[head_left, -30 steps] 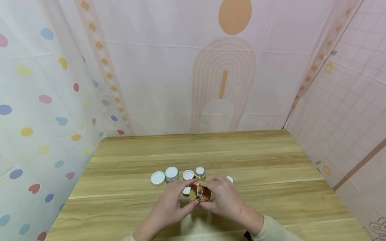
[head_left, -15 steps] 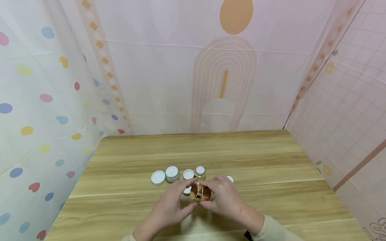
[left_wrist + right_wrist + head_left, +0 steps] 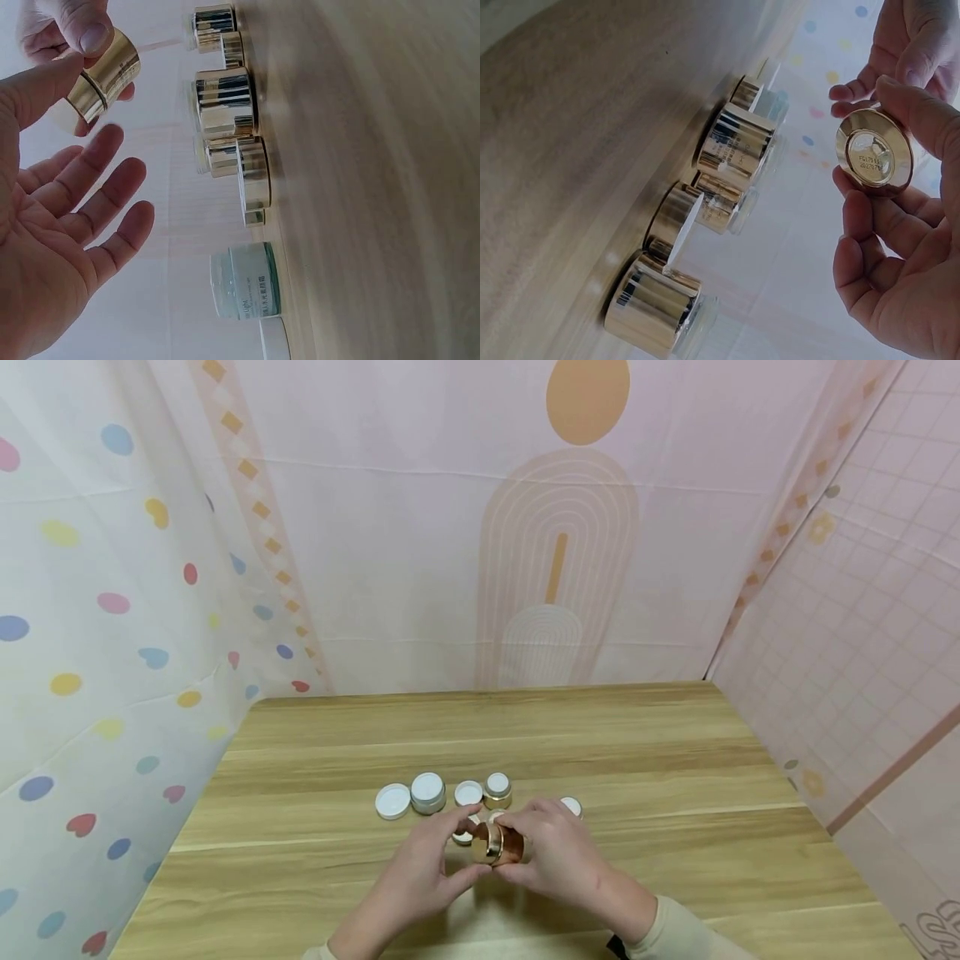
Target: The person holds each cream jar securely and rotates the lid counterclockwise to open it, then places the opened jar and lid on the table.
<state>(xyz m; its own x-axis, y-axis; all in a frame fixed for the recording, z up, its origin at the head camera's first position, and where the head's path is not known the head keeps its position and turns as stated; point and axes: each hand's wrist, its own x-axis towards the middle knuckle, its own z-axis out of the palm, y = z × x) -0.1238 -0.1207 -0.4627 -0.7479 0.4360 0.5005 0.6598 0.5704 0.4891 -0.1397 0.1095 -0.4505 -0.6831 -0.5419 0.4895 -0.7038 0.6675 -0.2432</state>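
My right hand [image 3: 558,852] grips a small shiny gold jar [image 3: 513,843] by its body, tilted on its side above the table. In the right wrist view, the jar's round base [image 3: 874,154] shows stamped characters. My left hand [image 3: 427,864] is around the jar's gold lid [image 3: 485,843], its thumb at the lid's edge. The left index fingertip is a little apart from the lid in the head view. In the left wrist view, the other left fingers [image 3: 112,191] spread loosely below the jar [image 3: 109,75]. The lid sits on the jar.
On the wooden table [image 3: 315,760] stand a pale turquoise glass jar [image 3: 247,281] and a white lid [image 3: 393,802] at left. Beside them are an upturned gold lid [image 3: 468,793] and a gold jar [image 3: 497,791]. Another jar [image 3: 572,807] is partly behind my right hand.
My left index finger has drawn back slightly from the lid, and the jar has turned a little in the fingers. The things on the table have not moved.
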